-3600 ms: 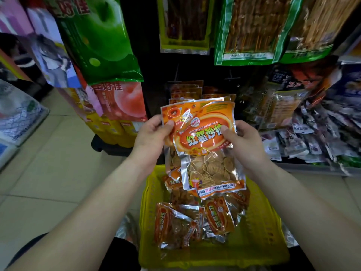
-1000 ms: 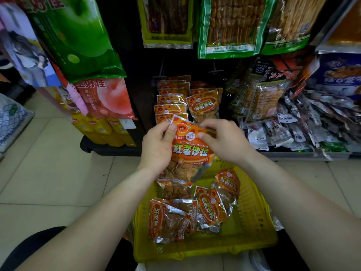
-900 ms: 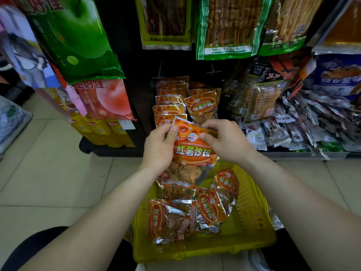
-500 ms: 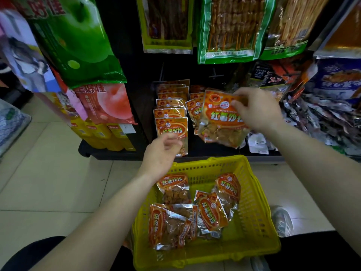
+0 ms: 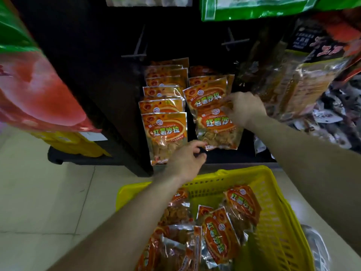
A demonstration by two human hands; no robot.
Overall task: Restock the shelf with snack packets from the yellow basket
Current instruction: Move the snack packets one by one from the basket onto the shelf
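Observation:
My right hand (image 5: 244, 110) grips the upper right part of an orange snack packet (image 5: 216, 132) that stands at the front of the right row on the low dark shelf (image 5: 230, 156). My left hand (image 5: 185, 157) reaches in from below, its curled fingers pinching that packet's lower left corner. Beside it stands a left row of the same packets (image 5: 166, 133), with more lined up behind both rows. The yellow basket (image 5: 214, 176) sits on the floor below my arms and holds several orange packets (image 5: 218, 233).
Large green bags (image 5: 254, 8) hang above the shelf. A red peach-print bag (image 5: 35, 94) hangs at the left over yellow packs. Dark and silver snack packets (image 5: 312, 75) crowd the shelf to the right. Pale floor tiles (image 5: 48, 192) lie to the left of the basket.
My right hand has carried the packet down onto the front of the right shelf row. My left hand has moved right to the packet's lower corner. The view has moved closer to the shelf.

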